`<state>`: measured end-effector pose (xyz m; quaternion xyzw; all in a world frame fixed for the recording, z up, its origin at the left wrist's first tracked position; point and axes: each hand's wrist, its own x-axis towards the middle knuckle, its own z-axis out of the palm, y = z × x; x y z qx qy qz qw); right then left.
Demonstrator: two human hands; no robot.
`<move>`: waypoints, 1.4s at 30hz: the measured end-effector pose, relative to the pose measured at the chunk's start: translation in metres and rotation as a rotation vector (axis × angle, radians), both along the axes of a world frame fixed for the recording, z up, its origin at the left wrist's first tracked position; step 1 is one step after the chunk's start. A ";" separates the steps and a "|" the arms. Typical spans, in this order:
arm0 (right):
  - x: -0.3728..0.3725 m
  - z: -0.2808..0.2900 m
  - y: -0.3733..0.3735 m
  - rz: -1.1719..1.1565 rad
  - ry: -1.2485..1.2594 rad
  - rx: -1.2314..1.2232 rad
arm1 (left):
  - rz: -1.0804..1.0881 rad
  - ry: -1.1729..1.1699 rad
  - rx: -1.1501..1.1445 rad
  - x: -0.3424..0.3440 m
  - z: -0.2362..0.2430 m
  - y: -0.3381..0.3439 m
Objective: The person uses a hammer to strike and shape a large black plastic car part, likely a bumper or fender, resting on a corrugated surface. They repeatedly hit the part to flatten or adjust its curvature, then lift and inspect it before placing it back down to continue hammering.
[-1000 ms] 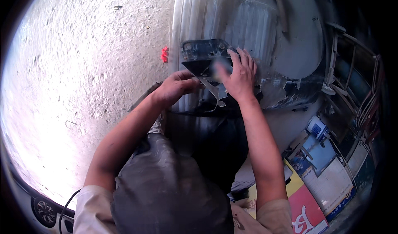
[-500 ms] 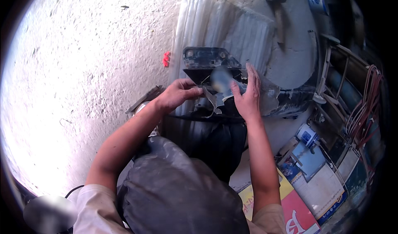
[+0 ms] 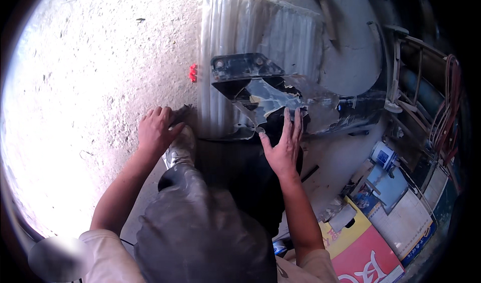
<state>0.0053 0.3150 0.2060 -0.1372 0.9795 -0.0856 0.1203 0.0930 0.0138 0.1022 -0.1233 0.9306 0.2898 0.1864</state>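
Observation:
A broken black plastic vehicle panel [image 3: 320, 112] lies before me, with a jagged hole, cracked edges and loose grey-blue flaps [image 3: 270, 100] around the break. My right hand [image 3: 284, 145] rests on the near edge of the break, fingers stretched and thumb apart, gripping nothing. To the left, beyond the toe of my shoe [image 3: 181, 150], my left hand [image 3: 158, 128] is down at the floor. Its fingers curl over a dark, narrow bar-like tool [image 3: 184, 111]; most of the tool is hidden under the hand.
Translucent ribbed sheeting [image 3: 235, 22] lies under the panel. A hammer [image 3: 325, 10] is at the far right, red bits [image 3: 193, 73] left of the sheeting. A metal frame [image 3: 396, 72], coiled hoses [image 3: 446, 112], a white-and-blue can [image 3: 383, 155] and printed boards [image 3: 371, 253] crowd the right.
My left hand has left the torn flap and moved left and down to the bar-like tool on the floor. The right hand has shifted nearer me, its fingers still spread on the panel.

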 end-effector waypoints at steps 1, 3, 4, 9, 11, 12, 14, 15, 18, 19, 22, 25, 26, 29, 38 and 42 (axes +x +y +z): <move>0.001 -0.002 -0.006 0.013 0.001 0.008 | -0.045 -0.047 -0.026 0.001 0.003 -0.001; -0.001 -0.011 -0.021 0.061 0.008 -0.005 | -0.084 -0.108 -0.082 -0.011 0.006 0.004; -0.006 -0.017 -0.030 0.093 0.018 -0.011 | -0.107 -0.172 -0.105 -0.019 0.006 0.008; -0.040 -0.029 -0.065 0.203 0.020 0.023 | -0.263 -0.301 -0.138 -0.041 -0.007 0.022; -0.052 -0.033 -0.068 0.225 0.012 0.036 | -0.255 -0.243 -0.098 -0.034 -0.012 0.017; -0.051 -0.033 -0.066 0.224 0.028 0.026 | -0.251 -0.215 -0.078 -0.031 -0.012 0.015; -0.051 -0.034 -0.062 0.237 0.036 0.029 | -0.213 -0.191 -0.063 -0.027 -0.008 0.017; -0.051 -0.036 -0.061 0.244 0.040 0.031 | -0.193 -0.178 -0.056 -0.026 -0.007 0.017; -0.051 -0.039 -0.060 0.257 0.076 0.012 | -0.089 -0.082 -0.029 -0.018 -0.010 0.009; -0.050 -0.040 -0.060 0.255 0.063 0.007 | -0.028 -0.064 -0.025 -0.016 -0.011 0.001; -0.053 -0.039 -0.058 0.245 0.040 -0.001 | 0.221 -0.026 -0.029 -0.020 -0.001 -0.031; -0.051 -0.036 -0.056 0.231 0.026 0.001 | 0.721 0.142 0.123 -0.012 -0.001 -0.070; -0.051 -0.036 -0.056 0.228 0.023 0.006 | 0.810 0.229 0.123 -0.004 -0.006 -0.073; -0.051 -0.036 -0.057 0.225 0.014 0.003 | 0.541 0.041 -0.066 0.069 0.006 -0.049; -0.054 -0.034 -0.055 0.274 0.014 0.021 | 0.030 -0.262 0.216 0.254 0.014 0.048; -0.054 -0.031 -0.058 0.300 0.053 -0.020 | 0.152 -0.155 0.109 0.244 0.019 0.071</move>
